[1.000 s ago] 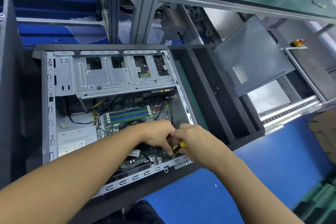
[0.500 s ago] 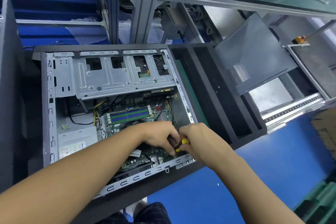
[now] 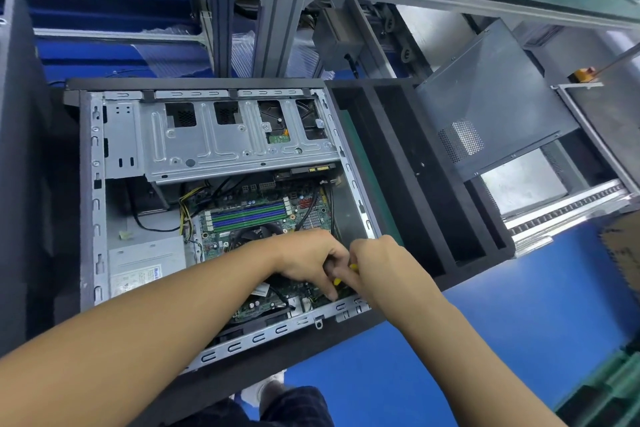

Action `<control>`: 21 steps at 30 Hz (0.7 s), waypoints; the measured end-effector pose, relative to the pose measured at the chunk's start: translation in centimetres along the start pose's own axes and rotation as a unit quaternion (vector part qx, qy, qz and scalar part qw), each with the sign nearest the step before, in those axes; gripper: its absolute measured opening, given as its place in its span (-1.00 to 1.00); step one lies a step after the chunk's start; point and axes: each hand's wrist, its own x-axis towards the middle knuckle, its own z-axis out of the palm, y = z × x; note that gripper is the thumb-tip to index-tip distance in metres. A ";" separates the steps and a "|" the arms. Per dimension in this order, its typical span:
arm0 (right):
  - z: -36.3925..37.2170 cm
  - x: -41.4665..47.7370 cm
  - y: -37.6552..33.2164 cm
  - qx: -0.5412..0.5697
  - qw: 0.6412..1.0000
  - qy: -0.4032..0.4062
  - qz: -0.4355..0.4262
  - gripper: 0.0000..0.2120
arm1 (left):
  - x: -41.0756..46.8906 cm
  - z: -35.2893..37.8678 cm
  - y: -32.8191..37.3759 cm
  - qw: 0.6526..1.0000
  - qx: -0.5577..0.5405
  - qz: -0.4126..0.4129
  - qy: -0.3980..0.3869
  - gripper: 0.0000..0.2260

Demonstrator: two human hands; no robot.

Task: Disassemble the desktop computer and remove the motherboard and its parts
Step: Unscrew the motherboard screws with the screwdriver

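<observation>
- Motherboard (image 3: 249, 218) is being unscrewed at the near right corner of the case (image 3: 277, 329).
- Right hand (image 3: 384, 270) is clamping a yellow screwdriver (image 3: 352, 267); left hand (image 3: 311, 260) is seemingly pinching it too.
- Next is needing a seated tip.

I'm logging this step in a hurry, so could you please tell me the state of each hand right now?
Left hand: fingers curled beside the yellow tool; grip cannot be told.
Right hand: closed, holding the yellow tool.

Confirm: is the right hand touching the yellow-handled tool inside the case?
Touching. Head view: the right hand curls round the yellow-handled tool, with yellow showing between its fingers and no gap.
</observation>
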 end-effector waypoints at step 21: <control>-0.1 0.4 0.4 0.003 1.000 0.011 -0.024 -0.70 | 0.0 0.4 0.1 1.000 0.010 0.009 0.003 -0.64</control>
